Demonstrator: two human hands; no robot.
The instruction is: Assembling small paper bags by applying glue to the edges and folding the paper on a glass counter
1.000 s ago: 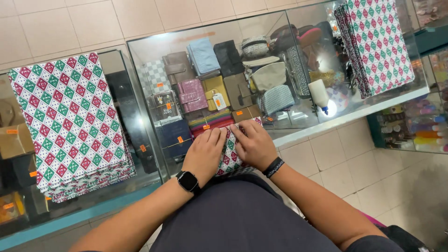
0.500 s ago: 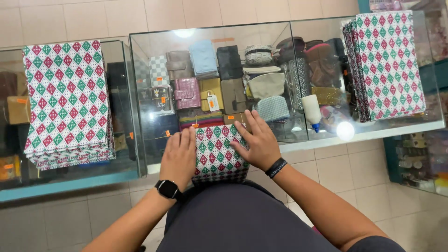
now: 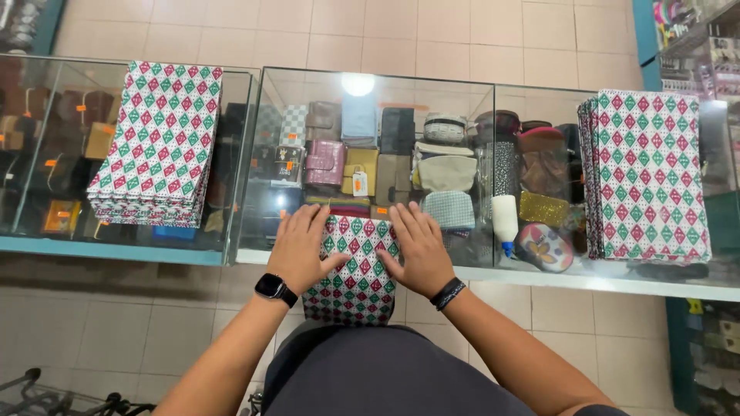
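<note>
Diamond-patterned paper bag (image 3: 351, 270) on glass counter (image 3: 539, 273), flat under left hand (image 3: 302, 250) and right hand (image 3: 416, 250), fingers spread.

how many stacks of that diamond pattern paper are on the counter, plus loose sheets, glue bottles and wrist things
Patterned paper stacks: 2, one on the left, one on the right
Patterned sheet under both hands: 1
White bottle: 1
Smartwatch, left wrist: 1
Black band, right wrist: 1
Total: 6

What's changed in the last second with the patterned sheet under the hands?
The red-and-green diamond-patterned folded sheet went from bunched under the fingers to flat, hanging over the glass counter's edge. The left hand and right hand spread apart, palms pressing it. Both side stacks stayed put.
</note>
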